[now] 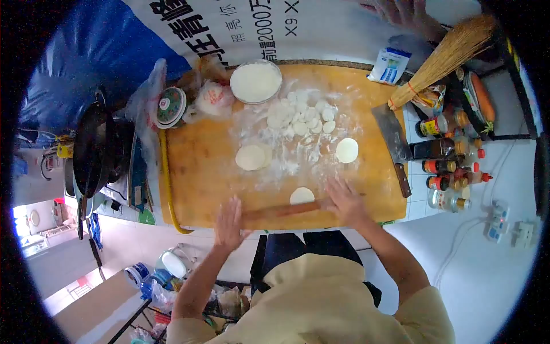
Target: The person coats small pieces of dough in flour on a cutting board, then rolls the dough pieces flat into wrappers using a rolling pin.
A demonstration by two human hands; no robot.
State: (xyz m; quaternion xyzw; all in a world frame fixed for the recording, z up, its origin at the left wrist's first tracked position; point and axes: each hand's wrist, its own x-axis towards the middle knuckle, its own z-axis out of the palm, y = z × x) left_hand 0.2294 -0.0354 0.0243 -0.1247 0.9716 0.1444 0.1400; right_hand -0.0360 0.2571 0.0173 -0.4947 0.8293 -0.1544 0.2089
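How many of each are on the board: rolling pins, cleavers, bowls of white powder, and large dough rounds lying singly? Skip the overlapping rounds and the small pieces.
Rolling pin: 1
Cleaver: 1
Bowl of white powder: 1
Large single dough rounds: 2
Total: 5

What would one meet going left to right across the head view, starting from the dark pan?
Dark pan → green-lidded container → left hand → dough round by the rolling pin → right hand → cleaver → carrot → wall socket.
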